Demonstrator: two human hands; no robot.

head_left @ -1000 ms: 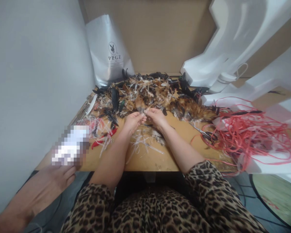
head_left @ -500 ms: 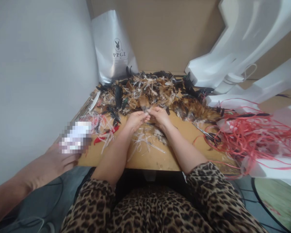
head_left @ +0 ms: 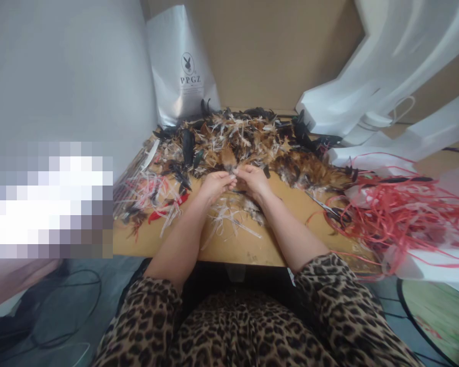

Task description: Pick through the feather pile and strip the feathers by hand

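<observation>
Left hand (head_left: pixel 214 186) and right hand (head_left: pixel 254 182) meet over the table, my thumbs and forefingers closed to a narrow pinch, the other fingers loosely curled. Between the tips I seem to have the pale base of a brown feather tuft (head_left: pixel 227 157), its broad end fanning away from me; gripped that low, the soft vane is left uncrushed, I judge. How much each hand takes of it I cannot tell, as the fingertips cover the join. My forearms reach in over the near edge of the wooden table (head_left: pixel 248 253), which probably steadies such fine finger work. Just beyond my hands lies the heap of brown, white and black feathers (head_left: pixel 245 133), near enough to need little reach, with more brown feathers (head_left: pixel 309 169) to its right. Scissors (head_left: pixel 324 206) lie on the right, blades towards the heap and dark handles beside the tangle of red ribbon (head_left: pixel 413 211), handy, I'd guess, for my right hand. Thin clear strips (head_left: pixel 229 224) lie loose on the near side of my hands, and red feathers (head_left: pixel 157 216) lie farther left. At the back, a silver bag (head_left: pixel 179 94) stands by the wall, out of my hands' way.
</observation>
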